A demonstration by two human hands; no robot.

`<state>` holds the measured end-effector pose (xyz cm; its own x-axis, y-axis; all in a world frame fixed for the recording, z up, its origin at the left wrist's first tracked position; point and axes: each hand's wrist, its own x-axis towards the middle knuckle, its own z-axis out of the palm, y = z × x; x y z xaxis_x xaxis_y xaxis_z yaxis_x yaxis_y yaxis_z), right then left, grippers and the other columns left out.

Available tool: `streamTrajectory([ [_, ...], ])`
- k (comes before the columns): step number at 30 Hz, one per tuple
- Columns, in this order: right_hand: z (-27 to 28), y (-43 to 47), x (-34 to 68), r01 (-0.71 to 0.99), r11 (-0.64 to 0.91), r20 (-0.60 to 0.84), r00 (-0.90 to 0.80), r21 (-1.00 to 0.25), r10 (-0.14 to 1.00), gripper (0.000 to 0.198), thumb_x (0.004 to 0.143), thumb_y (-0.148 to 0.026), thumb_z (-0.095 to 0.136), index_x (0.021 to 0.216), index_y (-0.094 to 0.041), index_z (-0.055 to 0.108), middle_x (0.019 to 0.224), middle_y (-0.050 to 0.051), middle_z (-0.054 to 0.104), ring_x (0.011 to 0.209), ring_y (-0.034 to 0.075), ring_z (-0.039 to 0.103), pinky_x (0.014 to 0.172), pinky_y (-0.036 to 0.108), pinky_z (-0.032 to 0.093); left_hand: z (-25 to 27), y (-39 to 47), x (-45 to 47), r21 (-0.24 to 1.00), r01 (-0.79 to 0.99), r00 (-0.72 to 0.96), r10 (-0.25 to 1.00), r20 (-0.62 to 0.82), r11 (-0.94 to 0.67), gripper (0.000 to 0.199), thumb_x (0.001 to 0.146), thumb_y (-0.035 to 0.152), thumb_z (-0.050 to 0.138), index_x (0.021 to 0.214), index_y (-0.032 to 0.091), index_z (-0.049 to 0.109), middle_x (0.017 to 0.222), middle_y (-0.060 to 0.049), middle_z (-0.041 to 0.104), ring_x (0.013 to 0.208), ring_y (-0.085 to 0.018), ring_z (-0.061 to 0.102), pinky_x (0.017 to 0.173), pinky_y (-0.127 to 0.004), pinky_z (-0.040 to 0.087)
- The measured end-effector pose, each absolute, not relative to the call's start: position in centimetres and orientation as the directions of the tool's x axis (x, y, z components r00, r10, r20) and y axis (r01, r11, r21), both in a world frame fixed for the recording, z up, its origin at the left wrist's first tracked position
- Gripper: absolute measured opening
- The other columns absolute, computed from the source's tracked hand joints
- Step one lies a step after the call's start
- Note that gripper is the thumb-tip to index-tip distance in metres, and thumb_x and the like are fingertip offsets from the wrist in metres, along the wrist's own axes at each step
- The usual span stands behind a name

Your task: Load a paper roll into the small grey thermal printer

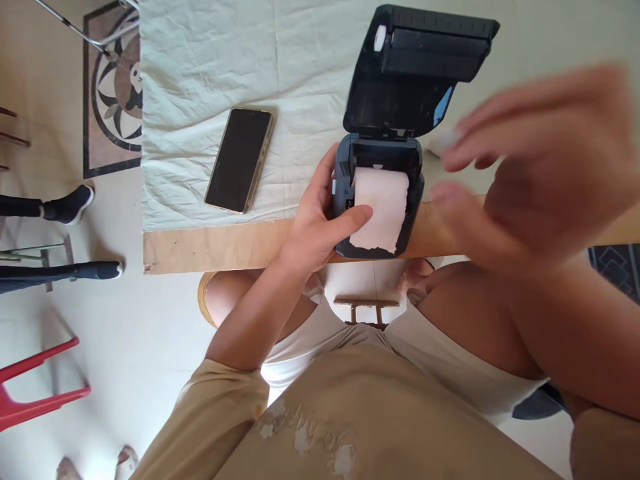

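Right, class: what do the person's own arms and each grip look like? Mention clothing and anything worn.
The left sleeve is short, loose and tan; the right sleeve, partly out of frame, looks browner. Below them both arms are bare, with no watch or bracelet visible. The left grip and right grip look ungloved; blur hides the right's detail.

Left hand (317, 217) curled, thumb (356, 217) extended, right hand (545, 173) raised, blurred, fingers (505, 123) bent

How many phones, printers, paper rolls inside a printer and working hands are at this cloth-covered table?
Black rectangular phone: 1
Black-and-blue plastic printer, lid open: 1
Torn-edged white paper roll inside it: 1
Bare hands, left hand and right hand: 2
Total: 5
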<state>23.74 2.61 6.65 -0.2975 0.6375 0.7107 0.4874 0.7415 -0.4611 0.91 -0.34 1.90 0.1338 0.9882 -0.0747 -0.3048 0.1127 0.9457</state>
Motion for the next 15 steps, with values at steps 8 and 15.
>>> streamTrajectory([
  [8, 8.0, 4.2, 23.1, 0.495, 0.5, 0.463, -0.206, -0.711, 0.862, 0.032, 0.114, -0.052, 0.059, 0.135, -0.035, 0.077, 0.145, 0.005, 0.072, 0.114, 0.022, 0.077, 0.067, 0.035, 0.06, 2.0, -0.3, 0.6, 0.957, -0.266, 0.128, 0.988, -0.082, 0.114, 0.104, 0.07, 0.058, 0.109, 0.16, 0.037, 0.062, 0.158, -0.006, 0.076, 0.153, -0.042, 0.071, 0.118, -0.048, 0.067],
  [15, 6.4, 4.4, 23.6, 0.474, 0.605, 0.463, -0.389, -0.64, 0.796, 0.021, 0.096, -0.046, 0.075, 0.11, -0.031, 0.079, 0.148, 0.007, 0.075, 0.098, 0.02, 0.073, 0.067, 0.037, 0.063, 0.8, -0.2, 0.2, 0.943, -0.322, 0.174, 0.984, -0.025, 0.081, 0.096, 0.078, 0.053, 0.107, 0.162, 0.041, 0.062, 0.161, -0.003, 0.074, 0.125, -0.035, 0.079, 0.095, -0.041, 0.07],
])
